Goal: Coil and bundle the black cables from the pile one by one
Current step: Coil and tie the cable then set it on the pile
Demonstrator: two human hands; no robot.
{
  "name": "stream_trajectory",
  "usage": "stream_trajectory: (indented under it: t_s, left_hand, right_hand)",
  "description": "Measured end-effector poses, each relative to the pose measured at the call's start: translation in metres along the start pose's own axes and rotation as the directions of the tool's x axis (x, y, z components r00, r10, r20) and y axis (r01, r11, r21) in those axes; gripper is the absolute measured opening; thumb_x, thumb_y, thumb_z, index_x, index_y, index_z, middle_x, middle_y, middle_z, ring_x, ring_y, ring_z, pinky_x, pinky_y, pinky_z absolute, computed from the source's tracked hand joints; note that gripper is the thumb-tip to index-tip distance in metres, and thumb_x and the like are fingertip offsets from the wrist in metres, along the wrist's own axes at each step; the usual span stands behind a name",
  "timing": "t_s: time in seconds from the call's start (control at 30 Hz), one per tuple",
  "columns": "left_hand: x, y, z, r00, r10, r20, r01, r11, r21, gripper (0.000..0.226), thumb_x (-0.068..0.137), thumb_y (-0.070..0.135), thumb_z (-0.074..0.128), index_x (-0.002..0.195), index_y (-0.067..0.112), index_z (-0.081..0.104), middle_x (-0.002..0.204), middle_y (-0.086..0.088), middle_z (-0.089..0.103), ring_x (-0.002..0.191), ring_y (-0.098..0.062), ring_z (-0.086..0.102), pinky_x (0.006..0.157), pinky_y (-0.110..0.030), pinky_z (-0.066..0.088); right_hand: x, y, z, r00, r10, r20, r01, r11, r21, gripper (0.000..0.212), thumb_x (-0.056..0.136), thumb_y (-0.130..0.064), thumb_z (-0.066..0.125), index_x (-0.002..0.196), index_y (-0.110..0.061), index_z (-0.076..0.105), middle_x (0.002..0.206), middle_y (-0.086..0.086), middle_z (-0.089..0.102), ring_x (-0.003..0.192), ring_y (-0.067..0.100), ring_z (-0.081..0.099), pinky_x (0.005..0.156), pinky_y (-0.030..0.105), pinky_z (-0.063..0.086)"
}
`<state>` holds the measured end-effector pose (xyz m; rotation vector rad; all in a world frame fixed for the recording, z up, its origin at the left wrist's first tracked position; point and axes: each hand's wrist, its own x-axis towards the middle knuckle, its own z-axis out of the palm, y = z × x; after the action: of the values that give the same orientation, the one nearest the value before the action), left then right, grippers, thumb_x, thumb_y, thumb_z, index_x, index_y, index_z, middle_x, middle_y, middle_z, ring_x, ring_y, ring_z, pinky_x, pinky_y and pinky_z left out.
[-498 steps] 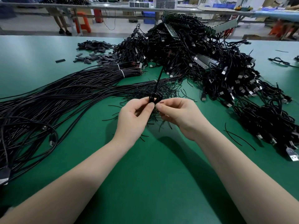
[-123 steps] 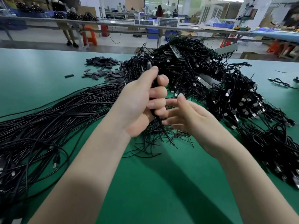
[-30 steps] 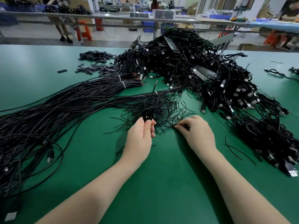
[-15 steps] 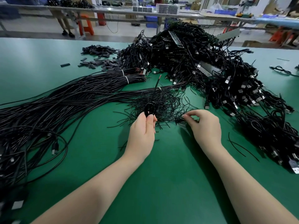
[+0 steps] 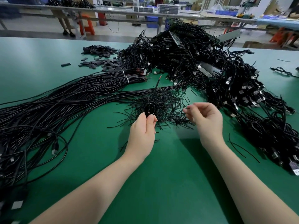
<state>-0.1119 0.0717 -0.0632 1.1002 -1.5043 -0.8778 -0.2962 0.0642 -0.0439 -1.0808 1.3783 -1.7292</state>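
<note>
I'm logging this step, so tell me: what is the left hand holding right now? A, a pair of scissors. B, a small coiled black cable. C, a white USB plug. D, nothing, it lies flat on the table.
B: the left hand pinches a small coiled black cable at its fingertips, one cable end sticking up from the coil.

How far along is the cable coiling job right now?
Done: a big heap of coiled cables sits at the back right. In hand: the left hand pinches a small wound coil, and the right hand pinches what looks like a thin tie. Left: tying this coil, then the long straight cables spread across the left of the green table.
</note>
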Motion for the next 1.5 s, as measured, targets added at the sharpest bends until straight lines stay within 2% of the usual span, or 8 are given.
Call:
stream_trajectory:
  t_s: [0.13,0.27,0.43,0.57,0.7,0.93,1.23,1.5]
  left_hand:
    - [0.0,0.0,0.0,1.0,0.001,0.003,-0.001,1.0,0.004,0.029,0.105,0.025,0.034,0.081,0.026,0.05,0.065,0.019,0.049,0.06,-0.002,0.044,0.058,-0.018,0.041]
    - [0.0,0.0,0.0,1.0,0.007,0.014,-0.007,1.0,0.003,0.029,0.105,0.026,0.034,0.081,0.026,0.05,0.064,0.016,0.048,0.059,-0.002,0.043,0.058,-0.018,0.041]
    - [0.0,0.0,0.0,1.0,0.004,0.023,-0.005,1.0,0.021,0.028,0.105,0.026,0.034,0.082,0.026,0.05,0.068,0.011,0.047,0.06,-0.001,0.042,0.058,-0.017,0.04]
    - [0.0,0.0,-0.001,1.0,-0.018,0.02,0.017,0.999,0.049,0.028,0.105,0.028,0.035,0.082,0.025,0.051,0.067,0.015,0.048,0.061,0.0,0.045,0.06,-0.019,0.041]
    - [0.0,0.003,-0.003,1.0,0.007,0.019,-0.01,0.99,0.14,0.027,0.104,0.029,0.037,0.081,0.026,0.051,0.067,0.009,0.049,0.06,-0.01,0.044,0.059,-0.034,0.04]
    - [-0.005,0.012,0.0,0.997,0.07,0.04,-0.079,0.932,0.353,0.04,0.103,0.027,0.042,0.066,0.032,0.027,0.067,0.012,0.036,0.06,-0.008,0.037,0.053,-0.028,0.024]
    - [-0.009,0.018,0.002,0.992,0.051,0.115,-0.099,0.883,0.46,0.031,0.103,0.033,0.038,0.074,0.025,0.031,0.072,0.009,0.039,0.064,-0.018,0.037,0.058,-0.033,0.022]
    - [-0.004,0.013,0.002,0.976,0.017,0.218,-0.176,0.652,0.738,0.019,0.105,0.021,0.035,0.086,0.02,0.031,0.08,0.004,0.035,0.074,-0.027,0.051,0.061,-0.034,0.029]
  right_hand:
    - [-0.002,0.007,0.001,0.988,-0.019,0.155,0.077,0.923,-0.377,0.02,0.077,-0.007,0.08,0.076,-0.022,0.067,0.073,-0.007,0.072,0.07,0.006,0.068,0.07,0.018,0.053]
    - [-0.002,0.0,-0.001,0.93,-0.071,0.361,0.333,0.579,-0.744,0.014,0.078,-0.017,0.079,0.087,-0.027,0.073,0.075,-0.014,0.068,0.073,0.004,0.064,0.077,0.02,0.052]
    - [-0.003,-0.009,0.003,0.844,0.056,0.534,0.507,0.246,-0.826,0.022,0.094,-0.025,0.06,0.113,-0.024,0.071,0.108,0.002,0.062,0.101,0.023,0.058,0.082,0.032,0.049]
    - [-0.009,-0.022,0.006,0.852,-0.056,0.521,0.518,0.244,-0.82,0.022,0.098,-0.024,0.054,0.11,-0.018,0.071,0.108,0.003,0.059,0.097,0.024,0.059,0.078,0.034,0.049]
    - [-0.013,-0.047,0.013,0.8,-0.069,0.596,0.594,0.226,-0.772,0.015,0.094,-0.029,0.06,0.1,-0.023,0.071,0.101,-0.002,0.063,0.093,0.022,0.06,0.074,0.032,0.047]
    - [-0.029,-0.064,0.026,0.751,-0.198,0.63,0.66,0.274,-0.7,0.013,0.091,-0.03,0.062,0.092,-0.019,0.069,0.091,-0.002,0.062,0.084,0.022,0.06,0.068,0.034,0.048]
    - [-0.034,-0.059,0.03,0.721,-0.271,0.638,0.692,0.229,-0.685,0.009,0.087,-0.021,0.068,0.083,-0.013,0.071,0.08,0.002,0.065,0.073,0.027,0.061,0.061,0.031,0.044]
    - [-0.036,-0.064,0.032,0.746,-0.151,0.649,0.665,0.212,-0.716,0.021,0.093,-0.043,0.056,0.095,-0.027,0.07,0.096,-0.007,0.065,0.091,0.017,0.06,0.071,0.029,0.043]
